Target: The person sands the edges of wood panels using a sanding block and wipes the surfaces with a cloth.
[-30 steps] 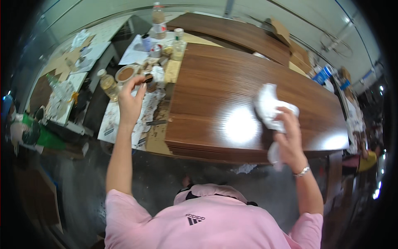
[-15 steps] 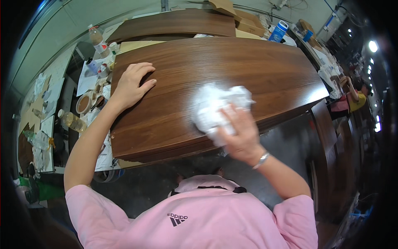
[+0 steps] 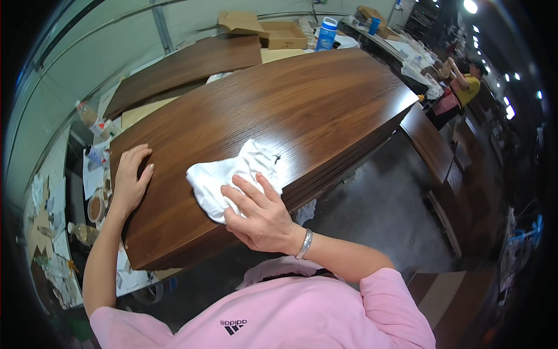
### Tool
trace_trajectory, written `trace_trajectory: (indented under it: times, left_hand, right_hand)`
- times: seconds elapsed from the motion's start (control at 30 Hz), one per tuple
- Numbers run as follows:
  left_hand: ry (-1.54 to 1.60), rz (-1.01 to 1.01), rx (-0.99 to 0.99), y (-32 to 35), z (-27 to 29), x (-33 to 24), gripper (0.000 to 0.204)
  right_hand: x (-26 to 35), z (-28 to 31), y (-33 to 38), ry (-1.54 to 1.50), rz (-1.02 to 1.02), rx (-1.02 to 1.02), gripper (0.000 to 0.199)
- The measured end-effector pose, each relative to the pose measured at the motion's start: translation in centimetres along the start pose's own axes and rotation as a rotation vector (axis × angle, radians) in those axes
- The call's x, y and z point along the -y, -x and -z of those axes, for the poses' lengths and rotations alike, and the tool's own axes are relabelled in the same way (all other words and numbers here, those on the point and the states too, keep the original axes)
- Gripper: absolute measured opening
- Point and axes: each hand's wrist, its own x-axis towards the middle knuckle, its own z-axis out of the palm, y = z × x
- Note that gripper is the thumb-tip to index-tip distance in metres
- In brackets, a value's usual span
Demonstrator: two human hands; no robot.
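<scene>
Now the right hand (image 3: 260, 216) is pressing flat on a crumpled white cloth (image 3: 235, 174), fingers spread over its near edge rather than curled around it, so the grip is open and the palm is pinning the cloth down. That cloth is lying on the glossy dark wooden board (image 3: 279, 110), near its front edge. At the board's left end, the left hand (image 3: 131, 179) is resting open, fingers draped over the corner, gripping nothing. Beside that hand, a cluttered table (image 3: 93, 174) is carrying a small bowl (image 3: 95, 208) and papers. Farther back, a cardboard box (image 3: 285, 35) is sitting beside a blue container (image 3: 326, 34).
</scene>
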Motion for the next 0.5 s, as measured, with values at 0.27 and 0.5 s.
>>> trace_trajectory:
  times: [0.27, 0.5]
  left_hand:
    - [-0.053, 0.037, 0.021, 0.4, 0.4, -0.2, 0.033]
    - [-0.065, 0.054, 0.04, 0.4, 0.5, -0.8, 0.032]
  right_hand:
    - [-16.9, 9.0, 7.7, 0.503, -0.306, -0.288, 0.033]
    - [-3.8, 2.2, 0.7, 0.061, -0.149, -0.161, 0.043]
